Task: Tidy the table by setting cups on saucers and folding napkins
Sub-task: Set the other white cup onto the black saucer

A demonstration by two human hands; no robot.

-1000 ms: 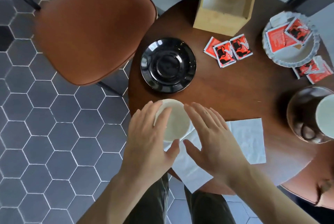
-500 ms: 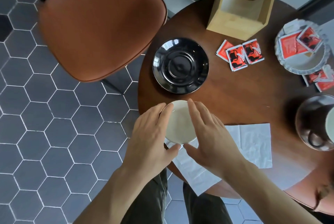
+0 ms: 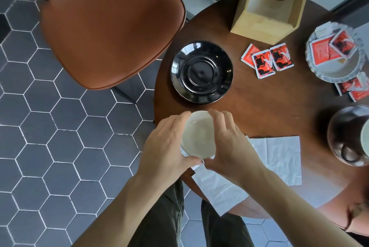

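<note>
Both hands, left (image 3: 165, 147) and right (image 3: 231, 145), cupped around pale cup (image 3: 199, 135) at tabletop's (image 3: 269, 111) near edge, apparently atop napkin (image 3: 279, 159). Rigid, breakable, probably slick; best gripped by opposite walls.

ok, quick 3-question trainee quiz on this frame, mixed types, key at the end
1. True or false: the black saucer already has a cup on it.
2. Which hands hold the white cup? A) left only B) right only C) both
3. Fill in: the cup is over the edge of an unfolded white ____.

Key: 1 false. 2 C: left hand and right hand wrap it. 3 napkin.
</note>
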